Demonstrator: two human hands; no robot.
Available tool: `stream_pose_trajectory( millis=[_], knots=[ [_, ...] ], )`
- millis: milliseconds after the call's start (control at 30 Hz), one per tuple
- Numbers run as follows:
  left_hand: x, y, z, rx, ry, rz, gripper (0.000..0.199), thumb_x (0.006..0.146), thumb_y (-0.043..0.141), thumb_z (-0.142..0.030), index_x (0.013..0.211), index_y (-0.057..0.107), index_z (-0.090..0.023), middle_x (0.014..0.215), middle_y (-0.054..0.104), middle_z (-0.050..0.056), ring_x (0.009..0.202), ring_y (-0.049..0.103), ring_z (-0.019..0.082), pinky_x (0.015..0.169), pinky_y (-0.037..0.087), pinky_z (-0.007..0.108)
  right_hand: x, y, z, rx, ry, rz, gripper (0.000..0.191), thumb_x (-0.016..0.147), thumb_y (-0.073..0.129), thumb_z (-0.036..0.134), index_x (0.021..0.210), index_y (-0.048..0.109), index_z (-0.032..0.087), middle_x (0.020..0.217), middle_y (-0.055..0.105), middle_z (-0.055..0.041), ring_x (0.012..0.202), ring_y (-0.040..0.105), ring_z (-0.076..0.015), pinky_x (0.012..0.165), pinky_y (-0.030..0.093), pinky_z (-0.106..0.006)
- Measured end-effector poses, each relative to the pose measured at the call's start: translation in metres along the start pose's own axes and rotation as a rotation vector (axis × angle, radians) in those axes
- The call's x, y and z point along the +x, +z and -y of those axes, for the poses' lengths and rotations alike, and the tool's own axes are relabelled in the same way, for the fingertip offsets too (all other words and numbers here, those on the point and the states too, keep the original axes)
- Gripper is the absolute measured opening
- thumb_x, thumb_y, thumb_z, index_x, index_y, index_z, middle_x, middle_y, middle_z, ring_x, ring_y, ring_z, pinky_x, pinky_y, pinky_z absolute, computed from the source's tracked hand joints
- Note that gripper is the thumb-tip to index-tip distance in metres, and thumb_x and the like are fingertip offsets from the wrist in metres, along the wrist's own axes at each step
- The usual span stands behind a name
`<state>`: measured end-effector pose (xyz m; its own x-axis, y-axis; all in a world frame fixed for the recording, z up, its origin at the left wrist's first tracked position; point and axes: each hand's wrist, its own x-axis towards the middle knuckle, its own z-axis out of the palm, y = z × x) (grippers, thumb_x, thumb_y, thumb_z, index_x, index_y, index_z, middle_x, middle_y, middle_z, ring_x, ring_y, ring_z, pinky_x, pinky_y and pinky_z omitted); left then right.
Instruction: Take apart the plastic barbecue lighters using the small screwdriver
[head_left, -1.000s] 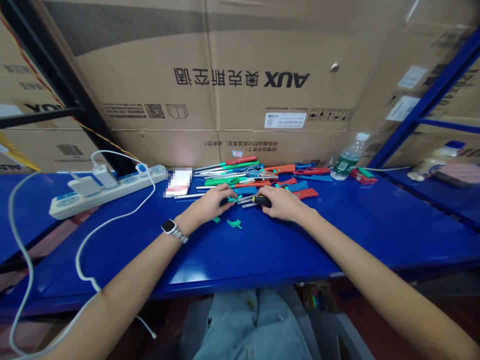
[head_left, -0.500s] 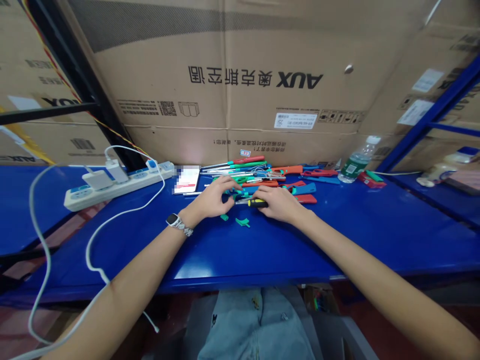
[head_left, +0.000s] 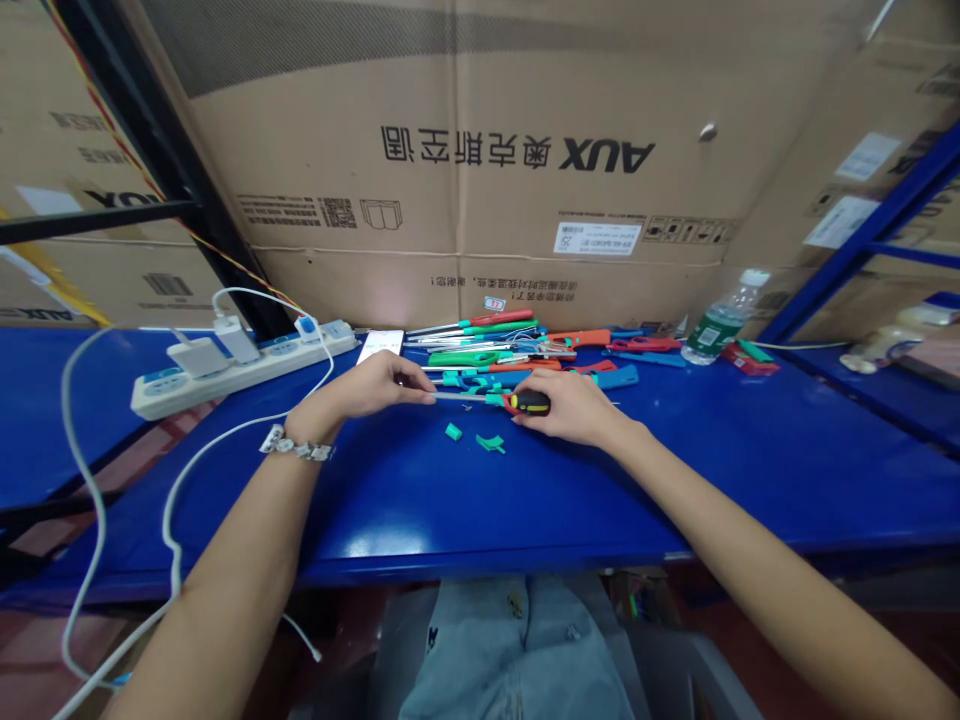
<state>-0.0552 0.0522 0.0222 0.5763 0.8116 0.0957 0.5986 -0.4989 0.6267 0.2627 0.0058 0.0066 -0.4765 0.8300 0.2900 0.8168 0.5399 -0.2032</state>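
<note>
Over the blue table, my left hand point(head_left: 375, 388) pinches the tip of a metal rod point(head_left: 461, 397). This rod runs to a green collar and a red end beside my right hand point(head_left: 570, 405), and it looks like a long-nosed lighter. My right hand is closed around a screwdriver point(head_left: 531, 402) with a black and yellow handle; the red end lies against it, partly hidden by my fingers. Nearer me lie a small green tube piece point(head_left: 453, 432) and a split green plastic piece point(head_left: 491, 443). Behind my hands is a pile of long-nosed lighters point(head_left: 480, 357) in several colours.
A white phone point(head_left: 381, 345) lies left of the pile, and a power strip point(head_left: 247, 368) with plugs and a white cable point(head_left: 176, 500) further left. A water bottle point(head_left: 724, 318) and a red box point(head_left: 750, 358) stand right. A large cardboard box point(head_left: 480, 200) closes off the back.
My left hand has moved left and now pinches the rod's tip, stretching it out from my right hand. The screwdriver has turned in my right hand, and a red end now shows beside it.
</note>
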Motion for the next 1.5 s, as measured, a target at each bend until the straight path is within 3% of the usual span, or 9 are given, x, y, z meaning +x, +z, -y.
stream_pose_trajectory(
  millis=[133, 367, 500, 633, 733, 867, 1033, 1200, 1500],
  knots=[
    [0.006, 0.014, -0.003, 0.019, -0.012, 0.064, 0.023, 0.076, 0.076, -0.038, 0.088, 0.077, -0.018, 0.076, 0.075, 0.004, 0.068, 0.066, 0.019, 0.063, 0.049, 0.03, 0.005, 0.007, 0.005, 0.027, -0.003, 0.044, 0.027, 0.082, 0.078, 0.039, 0.106, 0.075, 0.025, 0.11, 0.075, -0.006, 0.096, 0.07, -0.0268, 0.074, 0.05, -0.035],
    [0.025, 0.056, -0.032, 0.18, 0.234, -0.025, 0.016, 0.083, 0.07, -0.032, 0.091, 0.074, -0.02, 0.085, 0.075, 0.005, 0.076, 0.066, 0.019, 0.069, 0.049, 0.031, 0.015, 0.024, 0.023, 0.174, -0.061, -0.027, 0.026, 0.085, 0.076, 0.042, 0.102, 0.073, 0.022, 0.108, 0.07, -0.0073, 0.089, 0.067, -0.0217, 0.074, 0.049, -0.033],
    [0.023, 0.05, -0.024, 0.238, 0.24, 0.006, 0.015, 0.083, 0.068, -0.03, 0.091, 0.076, -0.02, 0.083, 0.075, 0.006, 0.074, 0.066, 0.019, 0.068, 0.049, 0.031, 0.016, 0.019, 0.013, 0.429, -0.065, -0.242, 0.021, 0.089, 0.07, 0.039, 0.088, 0.069, 0.018, 0.096, 0.067, -0.0062, 0.084, 0.063, -0.0185, 0.079, 0.049, -0.033],
    [0.013, 0.033, -0.01, 0.213, 0.194, 0.037, 0.016, 0.08, 0.068, -0.028, 0.09, 0.077, -0.021, 0.082, 0.076, 0.005, 0.069, 0.067, 0.018, 0.061, 0.049, 0.029, 0.022, 0.008, 0.005, 0.732, 0.118, -0.418, 0.041, 0.09, 0.063, 0.058, 0.075, 0.062, 0.02, 0.068, 0.058, -0.0011, 0.062, 0.053, -0.0154, 0.06, 0.043, -0.029],
    [0.008, 0.031, -0.013, 0.207, 0.178, -0.012, 0.016, 0.078, 0.068, -0.029, 0.09, 0.076, -0.022, 0.081, 0.075, 0.004, 0.065, 0.066, 0.017, 0.059, 0.049, 0.029, 0.028, 0.005, 0.01, 0.927, 0.2, -0.393, 0.052, 0.086, 0.062, 0.07, 0.067, 0.058, 0.022, 0.057, 0.051, 0.0007, 0.05, 0.045, -0.0131, 0.049, 0.037, -0.027],
    [0.013, 0.048, -0.037, 0.298, 0.247, -0.15, 0.027, 0.085, 0.067, -0.042, 0.099, 0.074, -0.02, 0.096, 0.073, 0.011, 0.085, 0.068, 0.025, 0.074, 0.053, 0.039, 0.034, 0.008, 0.022, 1.034, 0.21, -0.369, 0.059, 0.081, 0.06, 0.078, 0.066, 0.058, 0.022, 0.054, 0.054, 0.0004, 0.043, 0.044, -0.0114, 0.043, 0.036, -0.027],
    [0.026, 0.07, -0.054, 0.422, 0.283, -0.08, 0.024, 0.082, 0.07, -0.036, 0.1, 0.072, -0.019, 0.098, 0.069, 0.011, 0.088, 0.066, 0.028, 0.077, 0.052, 0.041, 0.035, 0.011, 0.025, 1.114, 0.245, -0.393, 0.061, 0.078, 0.06, 0.082, 0.066, 0.059, 0.022, 0.051, 0.056, 0.0011, 0.04, 0.046, -0.0111, 0.041, 0.038, -0.026],
    [0.023, 0.063, -0.054, 0.485, 0.3, -0.034, 0.024, 0.08, 0.065, -0.022, 0.102, 0.074, -0.019, 0.095, 0.071, 0.01, 0.088, 0.065, 0.026, 0.079, 0.051, 0.04, 0.035, 0.011, 0.017, 1.237, 0.297, -0.403, 0.06, 0.076, 0.063, 0.08, 0.066, 0.057, 0.022, 0.05, 0.055, 0.0018, 0.038, 0.045, -0.0094, 0.038, 0.036, -0.024],
    [0.013, 0.051, -0.047, 0.409, 0.289, -0.022, 0.028, 0.087, 0.059, -0.03, 0.106, 0.075, -0.018, 0.095, 0.072, 0.011, 0.086, 0.067, 0.025, 0.076, 0.052, 0.039, 0.035, 0.018, 0.011, 1.216, 0.35, -0.374, 0.06, 0.078, 0.059, 0.081, 0.071, 0.059, 0.022, 0.05, 0.056, 0.002, 0.038, 0.047, -0.0094, 0.038, 0.037, -0.024]
  ],
)
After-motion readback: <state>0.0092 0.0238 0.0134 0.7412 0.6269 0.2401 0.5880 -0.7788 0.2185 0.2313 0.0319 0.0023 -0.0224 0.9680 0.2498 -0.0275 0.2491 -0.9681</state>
